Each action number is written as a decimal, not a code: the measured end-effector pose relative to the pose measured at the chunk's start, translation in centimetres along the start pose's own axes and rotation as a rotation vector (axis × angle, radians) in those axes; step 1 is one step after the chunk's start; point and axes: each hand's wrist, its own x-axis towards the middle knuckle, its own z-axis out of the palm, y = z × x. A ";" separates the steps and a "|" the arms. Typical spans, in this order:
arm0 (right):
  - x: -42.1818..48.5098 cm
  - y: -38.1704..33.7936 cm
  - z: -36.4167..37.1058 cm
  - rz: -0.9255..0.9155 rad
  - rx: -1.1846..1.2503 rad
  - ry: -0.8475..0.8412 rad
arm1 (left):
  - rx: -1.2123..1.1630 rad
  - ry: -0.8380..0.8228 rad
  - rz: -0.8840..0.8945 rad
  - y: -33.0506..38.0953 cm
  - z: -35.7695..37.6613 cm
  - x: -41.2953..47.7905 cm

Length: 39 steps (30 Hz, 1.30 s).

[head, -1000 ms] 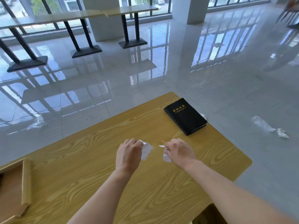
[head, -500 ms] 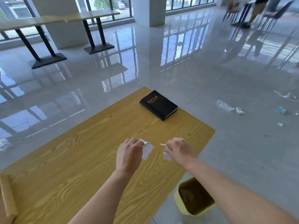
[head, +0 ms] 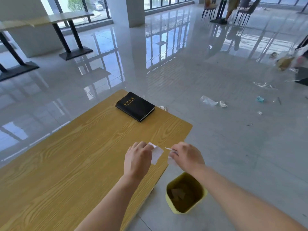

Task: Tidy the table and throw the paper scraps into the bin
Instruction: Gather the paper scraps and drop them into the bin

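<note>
My left hand [head: 138,158] holds a white paper scrap [head: 157,154] above the right edge of the wooden table [head: 66,164]. My right hand [head: 187,156] grips more white scraps [head: 170,160] just past the table's edge. Both hands hover close together, a small gap between them. A yellow bin [head: 185,192] stands on the floor below my right forearm, beside the table, with some paper inside it.
A black notebook [head: 135,106] with gold lettering lies at the table's far corner. Plastic wrappers and bits of litter [head: 212,101] are scattered on the glossy floor to the right. Other tables stand far left, chairs and a person far back right.
My view has swung to the right, bringing the yellow bin into sight. Both hands keep their hold on the scraps and now hang over the table's right edge.
</note>
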 end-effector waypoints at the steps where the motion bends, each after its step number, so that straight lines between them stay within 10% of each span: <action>1: -0.2 1.1 -0.3 0.006 -0.001 0.004 | -0.010 0.003 0.009 1.0 0.6 0.1; 18: -3.1 18.8 -1.8 0.126 0.003 -0.192 | -0.066 -0.168 -0.022 15.4 12.2 0.1; 39: -6.5 29.4 16.9 0.285 0.058 -0.324 | -0.005 -0.534 -0.012 10.6 30.2 -6.1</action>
